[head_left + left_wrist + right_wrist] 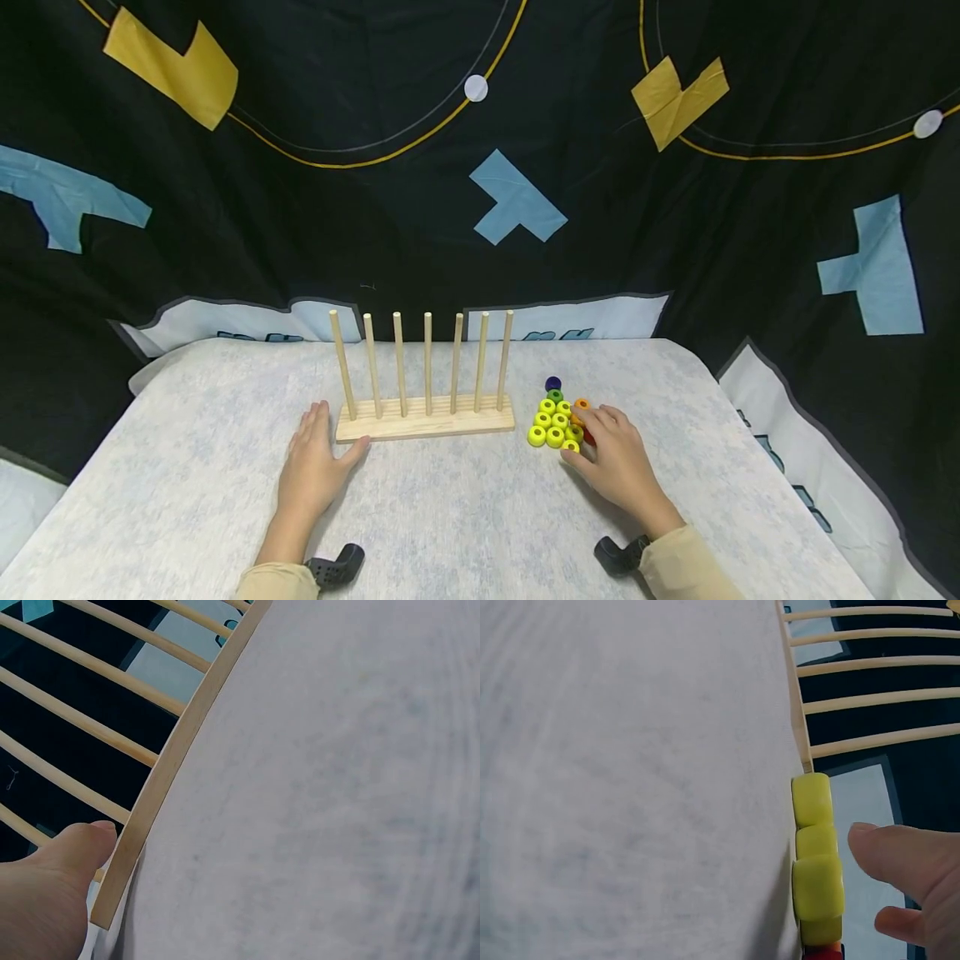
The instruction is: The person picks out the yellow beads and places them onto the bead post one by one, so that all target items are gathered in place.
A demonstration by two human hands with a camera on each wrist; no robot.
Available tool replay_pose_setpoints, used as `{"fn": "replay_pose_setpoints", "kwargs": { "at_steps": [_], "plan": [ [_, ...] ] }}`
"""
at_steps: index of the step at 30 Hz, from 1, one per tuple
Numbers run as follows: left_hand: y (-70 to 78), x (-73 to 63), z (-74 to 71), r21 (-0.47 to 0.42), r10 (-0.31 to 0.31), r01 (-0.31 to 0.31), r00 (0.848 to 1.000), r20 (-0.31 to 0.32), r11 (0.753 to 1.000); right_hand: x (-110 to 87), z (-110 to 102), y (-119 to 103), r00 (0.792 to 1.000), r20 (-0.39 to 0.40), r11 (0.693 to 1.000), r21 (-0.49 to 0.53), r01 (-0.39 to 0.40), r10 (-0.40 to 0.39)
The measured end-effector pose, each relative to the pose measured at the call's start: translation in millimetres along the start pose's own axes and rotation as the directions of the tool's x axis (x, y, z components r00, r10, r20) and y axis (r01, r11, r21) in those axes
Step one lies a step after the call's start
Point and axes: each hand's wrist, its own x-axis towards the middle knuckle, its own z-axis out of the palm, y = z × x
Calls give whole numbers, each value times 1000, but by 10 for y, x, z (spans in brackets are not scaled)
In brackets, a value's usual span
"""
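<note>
A wooden rack [423,427] with a flat base and several upright bare pegs stands toward the back of the table. At its left end is my left hand [309,471], fingers extended, with the thumb at the front corner of the base [161,787]. Right of the rack, yellow beads [555,437] lie grouped with a green bead [555,395], a dark blue bead [553,383], orange beads [582,404] and a red bead [589,438]. My right hand [621,460] hovers over the group's right side, partly hiding it. In the right wrist view, its thumb is apart from the yellow beads [817,889].
A pale mottled cloth [450,517] covers the table. Behind it hangs a black curtain [360,242] with yellow and blue shapes. Dark wrist straps [337,567] with protruding mounts sit on both wrists.
</note>
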Motion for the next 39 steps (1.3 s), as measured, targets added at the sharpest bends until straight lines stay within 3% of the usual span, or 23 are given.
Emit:
{"fn": "replay_pose_setpoints", "kwargs": {
  "at_steps": [16, 39],
  "plan": [
    [-15, 18, 35, -12, -13, 13, 998, 60, 1000, -95, 95, 45, 997, -55, 999, -4, 51, -52],
    [-46, 12, 91, 73, 21, -24, 999, 46, 997, -104, 155, 46, 1000, -21, 999, 32, -4, 4]
  ]
}}
